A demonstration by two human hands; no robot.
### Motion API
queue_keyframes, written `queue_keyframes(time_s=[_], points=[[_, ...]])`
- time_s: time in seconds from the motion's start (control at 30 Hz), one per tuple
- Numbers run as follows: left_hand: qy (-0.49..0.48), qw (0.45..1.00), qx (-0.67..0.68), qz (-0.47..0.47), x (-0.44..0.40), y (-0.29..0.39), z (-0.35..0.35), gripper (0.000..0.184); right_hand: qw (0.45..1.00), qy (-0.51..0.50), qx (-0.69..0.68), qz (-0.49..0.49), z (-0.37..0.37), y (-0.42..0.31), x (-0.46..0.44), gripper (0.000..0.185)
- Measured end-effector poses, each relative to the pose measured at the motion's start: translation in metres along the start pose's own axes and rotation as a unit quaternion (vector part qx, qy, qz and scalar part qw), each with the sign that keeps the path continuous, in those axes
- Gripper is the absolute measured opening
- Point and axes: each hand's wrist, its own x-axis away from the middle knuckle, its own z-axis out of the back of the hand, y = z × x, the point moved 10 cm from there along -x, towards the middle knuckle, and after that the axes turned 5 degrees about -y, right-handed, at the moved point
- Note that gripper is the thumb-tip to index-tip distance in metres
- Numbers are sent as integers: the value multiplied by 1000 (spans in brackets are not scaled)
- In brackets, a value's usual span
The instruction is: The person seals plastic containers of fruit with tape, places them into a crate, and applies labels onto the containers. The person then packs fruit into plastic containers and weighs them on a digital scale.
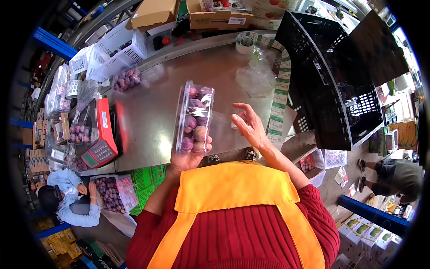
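My left hand point(190, 160) is wrapped round the lower end of a clear plastic clamshell point(181, 112) filled with purple-red plums point(200, 133), holding it tilted up over the metal table. To its right, my right hand point(251, 127) is raised with thumb and index finger apart. A small pale patch shows at the thumb tip; I cannot make out what it is. Near that hand, a long strip of green-and-white labels point(278, 102) runs along the table from its roll point(244, 43).
Crumpled clear plastic point(255, 80) lies beside the labels. A red scale point(101, 136) stands left, with another plum pack point(127, 80) behind it. Black crates point(322, 76) stand right. A person point(71, 197) sits lower left by a crate of plums point(109, 195).
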Motion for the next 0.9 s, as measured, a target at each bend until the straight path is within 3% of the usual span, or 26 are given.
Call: queue_keyframes(time_s=[0.1, 0.13, 0.2, 0.23, 0.3, 0.37, 0.4, 0.43, 0.47, 0.5, 0.57, 0.7, 0.73, 0.83, 0.87, 0.9], points=[[-90, 983, 138, 80, -4, -35, -60, 71, 994, -42, -94, 25, -7, 0, -4, 70], [-117, 966, 155, 172, 0, -49, -56, 75, 988, -69, -131, 43, -15, -3, -10, 70], [-179, 945, 88, 261, 5, -61, -60, 80, 962, -164, -217, 25, -28, -17, -12, 68], [-216, 942, 6, 256, 1, -63, -66, 79, 930, -228, -286, 27, -37, -20, -8, 63], [-200, 939, 4, 280, 2, -85, -96, 64, 902, -267, -339, 15, -44, -18, -5, 59], [30, 966, -117, 227, 4, -72, -45, 68, 877, -287, -386, -10, -45, -25, 2, 55], [21, 930, -337, 149, 1, -43, -39, 62, 895, -274, -353, -4, -39, -19, 1, 56], [53, 830, -549, 79, 2, -14, -34, 59, 911, -260, -319, 2, -34, -15, 0, 56], [74, 931, -358, 20, -3, -5, -51, 59, 938, -228, -261, 3, -24, -13, -1, 59], [97, 941, -324, -1, -11, 2, -71, 61, 956, -185, -223, -38, -18, -2, -2, 63], [36, 889, -454, -57, -15, 6, -84, 63, 969, -136, -186, -87, -10, -1, 0, 68], [111, 878, -464, 44, -27, 1, -63, 61, 983, -115, -113, -82, 1, 4, -2, 78], [110, 887, -445, 50, -30, -5, -64, 60, 984, -139, -91, -67, 3, 3, 0, 70], [116, 894, -429, 54, -37, -11, -56, 56, 986, -38, -151, -63, 34, 4, 10, 69], [117, 895, -426, 62, -38, -13, -55, 57, 993, -25, -107, -51, 42, 5, 12, 57], [117, 896, -423, 72, -40, -16, -54, 57, 992, -57, -102, -43, 42, 3, 15, 54]])
